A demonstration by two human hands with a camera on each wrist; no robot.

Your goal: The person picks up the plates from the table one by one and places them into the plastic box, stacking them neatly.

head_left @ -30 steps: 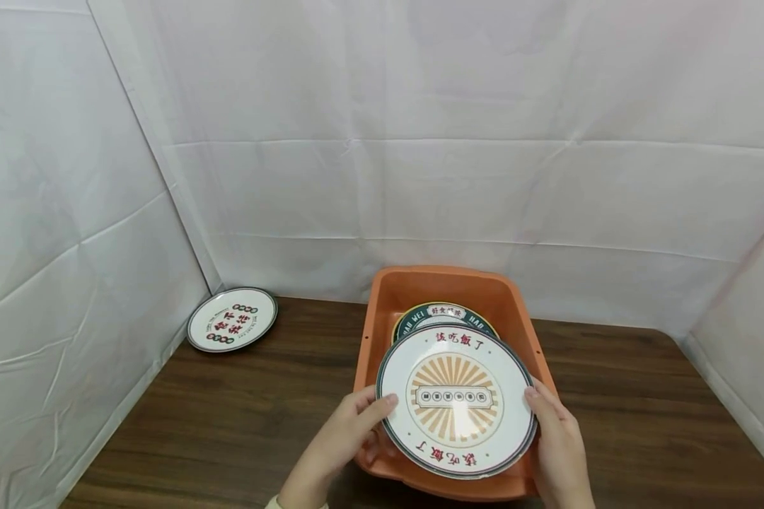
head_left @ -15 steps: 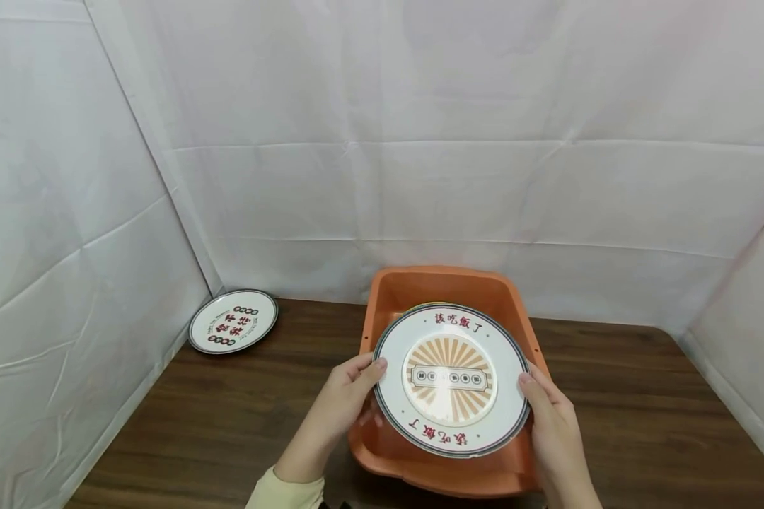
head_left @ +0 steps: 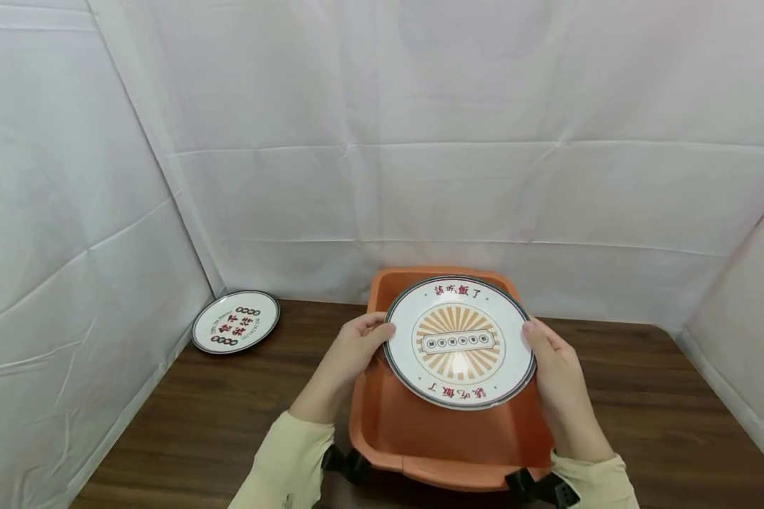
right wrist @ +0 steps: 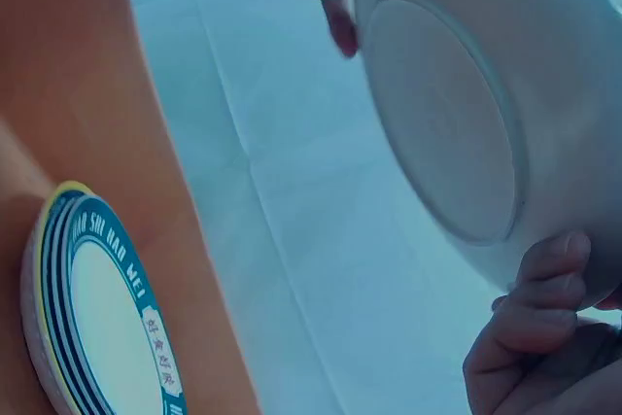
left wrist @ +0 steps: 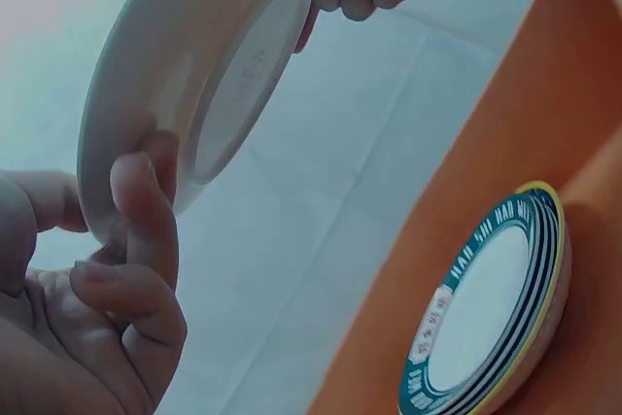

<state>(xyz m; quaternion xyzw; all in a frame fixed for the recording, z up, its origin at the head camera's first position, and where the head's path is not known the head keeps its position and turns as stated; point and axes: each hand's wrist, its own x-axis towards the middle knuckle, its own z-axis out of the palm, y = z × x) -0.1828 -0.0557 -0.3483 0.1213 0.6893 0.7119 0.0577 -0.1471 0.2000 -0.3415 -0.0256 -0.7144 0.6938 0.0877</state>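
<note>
Both hands hold a white plate with a dark rim, red characters and an orange sunburst, raised over the orange basin. My left hand pinches its left edge, thumb on top; my right hand grips the right edge the same way. In the left wrist view the plate's pale underside shows, with fingers below it. A stack of plates sits in the basin, its top one white with a green lettered band. From the head view that stack is hidden behind the held plate.
Another white plate with red characters lies at the back left corner of the dark wooden table. White cloth walls enclose the back and sides. Dark straps sit near the sleeves at the basin's front edge.
The two hands have lifted the plate up and away from the body, from the basin's front part toward its back. More of the basin's floor shows in front.
</note>
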